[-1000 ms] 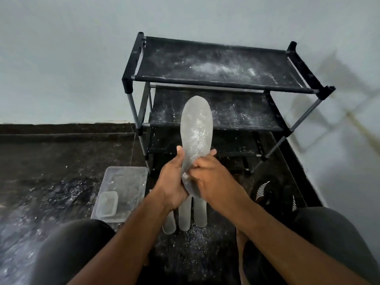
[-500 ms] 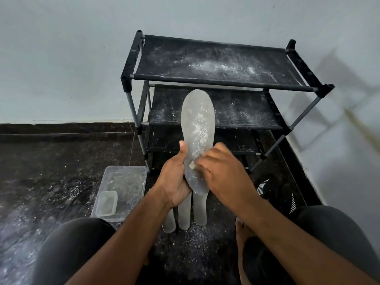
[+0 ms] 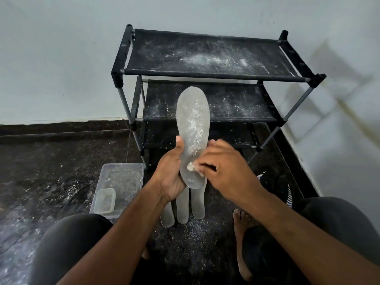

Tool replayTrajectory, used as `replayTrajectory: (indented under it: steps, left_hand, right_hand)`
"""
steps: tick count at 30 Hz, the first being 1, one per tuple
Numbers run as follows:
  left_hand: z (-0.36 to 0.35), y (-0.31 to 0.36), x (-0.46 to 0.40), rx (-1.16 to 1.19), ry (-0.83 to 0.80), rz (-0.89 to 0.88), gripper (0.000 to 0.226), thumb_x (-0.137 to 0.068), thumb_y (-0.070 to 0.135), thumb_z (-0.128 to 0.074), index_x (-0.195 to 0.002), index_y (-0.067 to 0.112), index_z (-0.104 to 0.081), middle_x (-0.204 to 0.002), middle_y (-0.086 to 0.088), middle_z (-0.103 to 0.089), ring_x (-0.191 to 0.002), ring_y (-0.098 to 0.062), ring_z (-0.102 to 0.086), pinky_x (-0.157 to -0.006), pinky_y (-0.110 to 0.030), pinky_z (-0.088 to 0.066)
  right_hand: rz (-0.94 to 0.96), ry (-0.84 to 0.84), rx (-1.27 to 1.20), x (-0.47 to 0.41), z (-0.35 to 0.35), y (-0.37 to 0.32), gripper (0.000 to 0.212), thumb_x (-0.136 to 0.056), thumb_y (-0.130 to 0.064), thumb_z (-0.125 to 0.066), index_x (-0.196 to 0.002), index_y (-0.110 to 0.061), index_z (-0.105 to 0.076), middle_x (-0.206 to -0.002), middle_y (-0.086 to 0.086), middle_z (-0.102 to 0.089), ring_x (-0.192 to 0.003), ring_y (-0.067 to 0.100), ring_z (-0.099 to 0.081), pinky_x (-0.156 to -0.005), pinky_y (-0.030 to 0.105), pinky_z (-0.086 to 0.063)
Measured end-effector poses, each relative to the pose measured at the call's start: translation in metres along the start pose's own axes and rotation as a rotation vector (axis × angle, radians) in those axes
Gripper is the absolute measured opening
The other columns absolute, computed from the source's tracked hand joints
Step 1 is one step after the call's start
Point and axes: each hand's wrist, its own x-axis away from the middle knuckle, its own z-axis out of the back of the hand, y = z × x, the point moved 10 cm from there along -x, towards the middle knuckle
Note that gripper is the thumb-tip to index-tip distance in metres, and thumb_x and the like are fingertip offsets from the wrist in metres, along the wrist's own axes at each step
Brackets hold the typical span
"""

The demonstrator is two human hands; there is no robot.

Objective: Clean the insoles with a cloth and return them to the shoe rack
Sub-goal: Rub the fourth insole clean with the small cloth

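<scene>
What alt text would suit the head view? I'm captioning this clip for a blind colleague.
A person's left hand holds a dusty grey insole upright while the right hand rubs a small whitish wad against its lower part. Behind stands a powder-dusted black shoe rack; three more insoles and a clear plastic tub lie on the dark floor.

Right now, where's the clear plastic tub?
In the head view the clear plastic tub sits on the dark floor at lower left, just left of the left hand and beside the shoe rack's front-left leg.
</scene>
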Motion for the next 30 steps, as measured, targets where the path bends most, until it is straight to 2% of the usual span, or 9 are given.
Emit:
replayTrajectory:
  steps: [3,7,10,12,16,20,25,27,30]
  left_hand:
    - [-0.004,-0.003,0.001,-0.033,0.012,-0.020,0.062,-0.110,0.047,-0.032,-0.143,-0.001,-0.053,-0.138,-0.022,-0.063,-0.122,-0.029,-0.065,-0.110,-0.044,-0.049]
    - [-0.012,-0.008,0.001,-0.086,-0.008,0.008,0.066,-0.110,0.051,-0.025,-0.145,0.001,-0.049,-0.140,-0.020,-0.063,-0.127,-0.030,-0.063,-0.099,-0.041,-0.058]
    - [-0.013,-0.010,0.003,-0.074,0.004,0.010,0.063,-0.109,0.049,-0.030,-0.141,0.001,-0.053,-0.132,-0.021,-0.067,-0.115,-0.029,-0.070,-0.099,-0.044,-0.058]
    - [-0.012,-0.013,0.002,-0.090,0.006,0.023,0.064,-0.109,0.049,-0.028,-0.145,0.001,-0.050,-0.138,-0.021,-0.064,-0.123,-0.029,-0.065,-0.112,-0.047,-0.048]
    - [-0.013,-0.015,-0.001,-0.062,-0.024,0.049,0.069,-0.108,0.052,-0.026,-0.151,0.000,-0.043,-0.148,-0.021,-0.056,-0.127,-0.027,-0.061,-0.115,-0.047,-0.044]
    - [-0.011,-0.018,-0.003,-0.069,-0.009,0.044,0.065,-0.107,0.048,-0.034,-0.149,0.000,-0.046,-0.144,-0.023,-0.057,-0.129,-0.033,-0.059,-0.112,-0.049,-0.046]
    - [-0.005,-0.017,-0.003,-0.058,0.025,0.048,0.066,-0.110,0.050,-0.027,-0.147,0.000,-0.047,-0.145,-0.023,-0.058,-0.137,-0.030,-0.051,-0.113,-0.049,-0.045]
    - [-0.003,-0.016,-0.002,-0.105,0.051,0.031,0.061,-0.109,0.047,-0.034,-0.142,0.000,-0.053,-0.143,-0.025,-0.059,-0.128,-0.032,-0.060,-0.110,-0.050,-0.048]
    - [-0.004,-0.016,-0.002,-0.146,0.054,-0.010,0.062,-0.099,0.042,-0.050,-0.144,0.000,-0.054,-0.148,-0.028,-0.052,-0.129,-0.035,-0.054,-0.121,-0.054,-0.034]
  right_hand:
    - [0.009,0.037,0.048,-0.002,0.004,-0.008,0.010,-0.087,-0.023,-0.069,-0.090,-0.017,-0.076,-0.085,-0.008,-0.066,-0.087,0.010,-0.047,-0.078,0.030,-0.043]
    - [-0.014,-0.234,-0.113,0.005,-0.017,-0.006,0.006,-0.082,-0.021,-0.076,-0.087,-0.018,-0.078,-0.086,-0.007,-0.067,-0.090,0.008,-0.052,-0.084,0.033,-0.045]
    - [-0.030,-0.142,-0.040,0.007,-0.001,0.009,0.009,-0.083,-0.027,-0.075,-0.091,-0.024,-0.078,-0.085,-0.015,-0.067,-0.090,0.007,-0.050,-0.081,0.029,-0.045]
    - [-0.009,-0.126,-0.030,0.006,-0.003,0.003,0.008,-0.084,-0.023,-0.074,-0.091,-0.021,-0.078,-0.086,-0.016,-0.066,-0.088,0.003,-0.049,-0.080,0.025,-0.044]
    - [-0.022,-0.413,-0.160,0.017,-0.028,-0.002,0.006,-0.080,-0.025,-0.078,-0.085,-0.021,-0.078,-0.082,-0.014,-0.068,-0.083,0.001,-0.059,-0.079,0.023,-0.049]
    - [0.005,-0.203,-0.032,0.007,-0.005,0.004,0.010,-0.085,-0.031,-0.072,-0.086,-0.023,-0.077,-0.082,-0.014,-0.065,-0.086,0.002,-0.049,-0.082,0.031,-0.045]
    - [-0.014,-0.391,-0.167,0.018,-0.025,0.000,0.007,-0.080,-0.031,-0.077,-0.082,-0.024,-0.078,-0.081,-0.013,-0.067,-0.082,0.003,-0.059,-0.080,0.033,-0.052]
    - [-0.043,-0.252,-0.151,0.013,-0.002,0.013,0.006,-0.081,-0.029,-0.077,-0.086,-0.025,-0.077,-0.082,-0.012,-0.068,-0.082,0.004,-0.058,-0.080,0.034,-0.051]
    - [-0.071,-0.008,0.063,0.000,0.030,0.030,0.009,-0.086,-0.029,-0.072,-0.093,-0.025,-0.076,-0.086,-0.013,-0.066,-0.084,0.006,-0.048,-0.075,0.026,-0.045]
